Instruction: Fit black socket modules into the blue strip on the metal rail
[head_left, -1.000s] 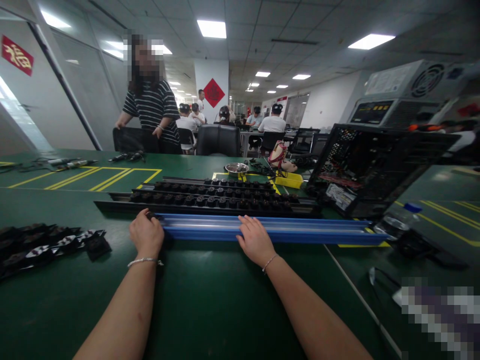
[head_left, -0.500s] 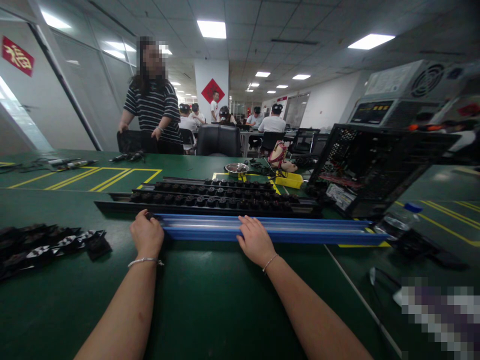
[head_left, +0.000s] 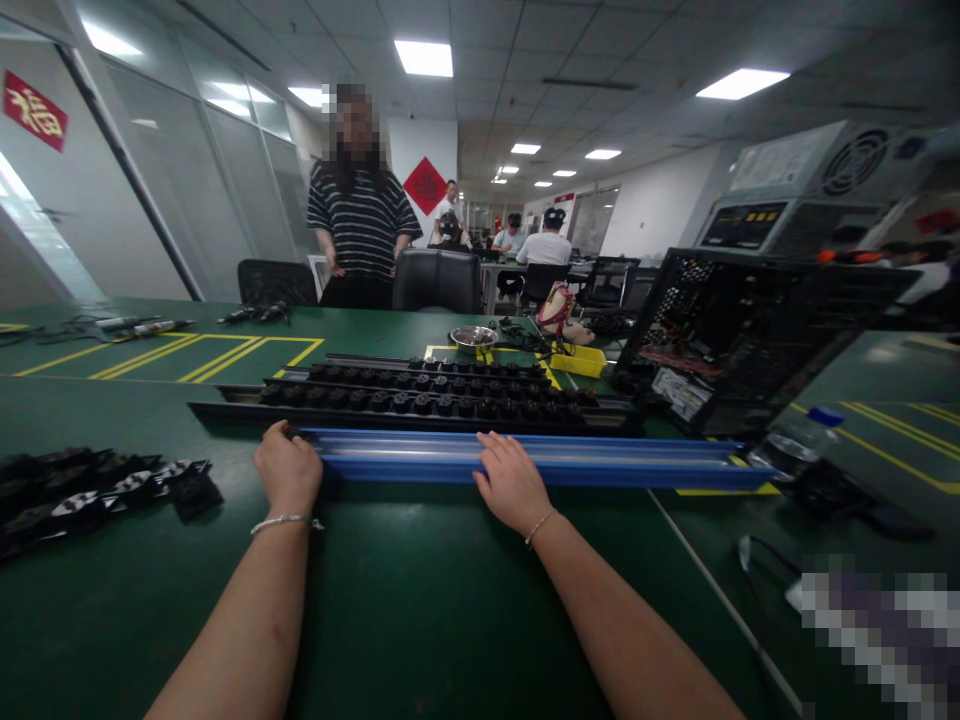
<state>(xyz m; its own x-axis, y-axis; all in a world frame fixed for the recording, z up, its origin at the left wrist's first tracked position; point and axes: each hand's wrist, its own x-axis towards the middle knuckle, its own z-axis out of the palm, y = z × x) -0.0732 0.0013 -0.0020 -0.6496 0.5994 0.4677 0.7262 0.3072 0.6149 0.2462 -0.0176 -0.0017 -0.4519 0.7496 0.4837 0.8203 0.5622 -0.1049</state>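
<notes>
A long blue channel rail point(head_left: 615, 462) lies crosswise on the green table in front of me. At its left end, my left hand point(head_left: 289, 470) is closed with the fingers curled around a small black part, mostly hidden by the hand. My right hand point(head_left: 514, 482) grips the rail near its middle, fingers over the far side and thumb at the near side. Just behind the blue rail, several black rails point(head_left: 420, 415) hold rows of round black parts. Left of my left hand lies a pile of black parts point(head_left: 97, 490), some with white faces.
An open computer case point(head_left: 742, 340) with power supplies on top stands at the right. Near it are a bottle with a blue cap point(head_left: 806, 435) and a yellow tray point(head_left: 579, 360). A metal bowl point(head_left: 474, 338) sits farther back. A person in a striped shirt point(head_left: 360, 220) stands across the table.
My left hand has shifted slightly left at the rail's end. My right hand and the blue rail have stayed put. The person in stripes has moved right, away from the mesh chair.
</notes>
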